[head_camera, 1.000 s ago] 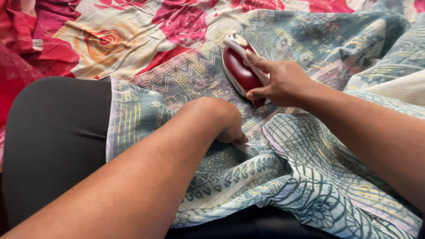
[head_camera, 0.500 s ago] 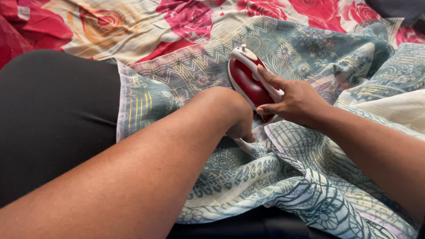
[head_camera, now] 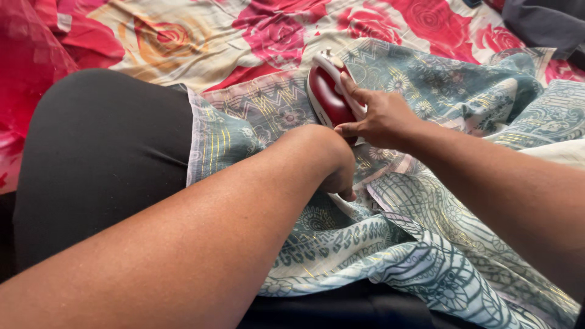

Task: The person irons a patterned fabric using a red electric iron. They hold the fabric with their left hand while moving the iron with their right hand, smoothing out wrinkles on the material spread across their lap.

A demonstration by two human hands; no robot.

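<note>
Right hand (head_camera: 381, 116) wrapped around the white handle of a small red-and-white iron (head_camera: 328, 91), fingers curled over the top, thumb along the near side, soleplate down on the patterned grey-green fabric (head_camera: 426, 91). Left hand (head_camera: 332, 161) just in front of the iron, closed into a loose fist with knuckles up, pressing down on the same fabric; whether any cloth is pinched inside the fist, cannot tell. Fabric thin and printed with floral and zigzag bands plus fine gold stripes, spread flat under the iron and bunched into folds toward the lower right. One edge of it draped over a black-clad leg (head_camera: 103, 158) at the left. Beneath everything, a bedsheet (head_camera: 201, 36) with large red and pink roses on a cream ground. A piece of dark grey cloth (head_camera: 548, 24) at the top right corner, well apart from both hands. Both forearms bare, crossing the lower part of the view.
</note>
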